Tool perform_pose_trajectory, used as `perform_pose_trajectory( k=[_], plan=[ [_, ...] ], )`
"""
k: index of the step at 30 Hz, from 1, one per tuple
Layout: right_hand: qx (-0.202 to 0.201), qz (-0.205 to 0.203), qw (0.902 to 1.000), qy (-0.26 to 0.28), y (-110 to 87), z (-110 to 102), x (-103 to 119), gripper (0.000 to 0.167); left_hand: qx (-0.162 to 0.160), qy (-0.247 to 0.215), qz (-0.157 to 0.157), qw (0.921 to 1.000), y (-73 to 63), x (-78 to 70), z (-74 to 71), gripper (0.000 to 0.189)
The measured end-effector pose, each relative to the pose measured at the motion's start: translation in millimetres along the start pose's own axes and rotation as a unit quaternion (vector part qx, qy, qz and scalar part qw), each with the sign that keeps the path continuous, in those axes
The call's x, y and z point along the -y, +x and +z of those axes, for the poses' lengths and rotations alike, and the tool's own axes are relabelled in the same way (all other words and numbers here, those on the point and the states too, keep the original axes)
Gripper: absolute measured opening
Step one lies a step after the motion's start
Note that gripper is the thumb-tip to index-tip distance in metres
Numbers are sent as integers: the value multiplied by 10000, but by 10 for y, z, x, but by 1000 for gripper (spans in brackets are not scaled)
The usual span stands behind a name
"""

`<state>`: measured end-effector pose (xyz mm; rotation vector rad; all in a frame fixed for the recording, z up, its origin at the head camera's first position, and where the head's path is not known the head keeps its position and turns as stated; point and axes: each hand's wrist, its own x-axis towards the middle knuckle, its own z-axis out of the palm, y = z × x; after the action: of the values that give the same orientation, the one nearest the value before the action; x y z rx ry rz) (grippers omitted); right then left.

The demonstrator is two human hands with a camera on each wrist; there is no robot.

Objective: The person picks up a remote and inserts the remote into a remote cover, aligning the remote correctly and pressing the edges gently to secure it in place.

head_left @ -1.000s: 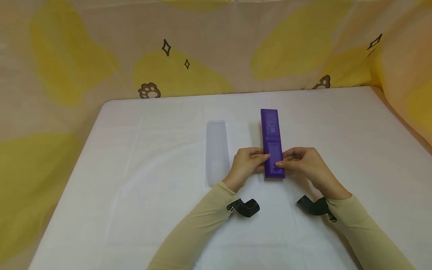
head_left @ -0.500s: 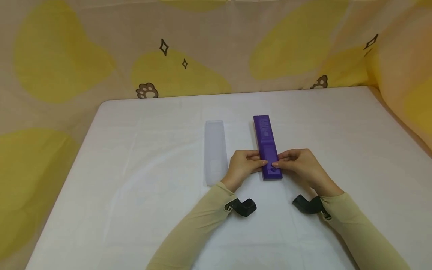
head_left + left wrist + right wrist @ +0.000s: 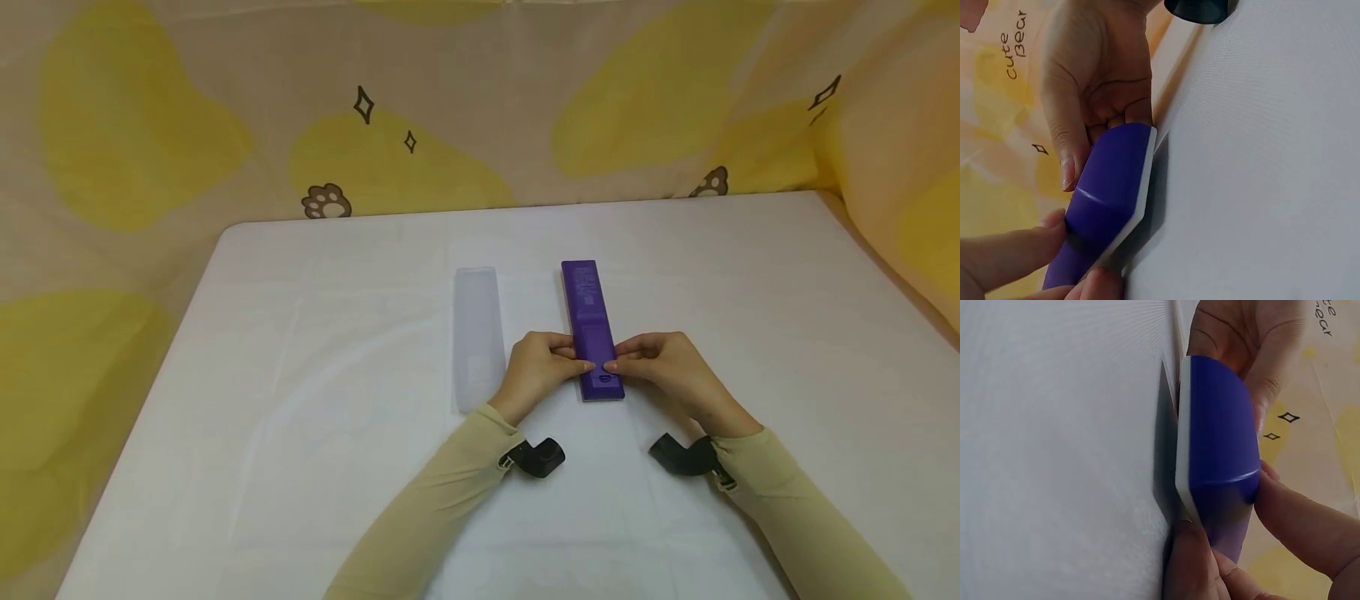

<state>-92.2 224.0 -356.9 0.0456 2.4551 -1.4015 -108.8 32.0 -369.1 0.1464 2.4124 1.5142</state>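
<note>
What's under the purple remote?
White cloth, shadowed beside the purple remote. Left grip and right grip pinch its sides. Its underside, and whatever is directly beneath, are covered.

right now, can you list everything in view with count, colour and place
long, hard-looking purple bar: 1, purple with white edge, between the hands
long translucent plastic-looking case: 1, clear to whitish, on the table, left of the bar
round-cornered cloth-covered table: 1, white, beneath everything
patterned fabric backdrop: at least 1, beige with yellow patches, behind and beside the table
curved wrist devices: 2, black, one per wrist
long fabric sleeves: 2, beige, one per forearm
left hand: 1, bare, gripping the bar's left side
right hand: 1, bare, gripping its right side
</note>
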Motion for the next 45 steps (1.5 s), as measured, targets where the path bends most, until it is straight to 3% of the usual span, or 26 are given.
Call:
perform_pose_trajectory(
  k=[8,14,22,30,40,45],
  plan=[
    [-38,41,9998,-175,-1,10,14,46,-80,415,95,9991,-22,-27,-14,37],
    [-33,57,9998,-200,1,7,15,46,-20,345,94,9994,-14,-24,-20,37],
    [-199,-59,9984,-528,-14,9,40,47,322,214,-213,9990,-12,-44,-79,36],
    [-199,-181,9981,-562,-27,-6,54,45,404,272,-147,9987,-32,-81,-131,34],
    [-427,-448,9970,-465,-40,-4,98,40,564,-385,-243,9974,-50,-75,-213,26],
    [-245,-615,9978,15,-68,33,161,36,642,-622,-189,9958,-91,-59,-326,23]
  ],
)
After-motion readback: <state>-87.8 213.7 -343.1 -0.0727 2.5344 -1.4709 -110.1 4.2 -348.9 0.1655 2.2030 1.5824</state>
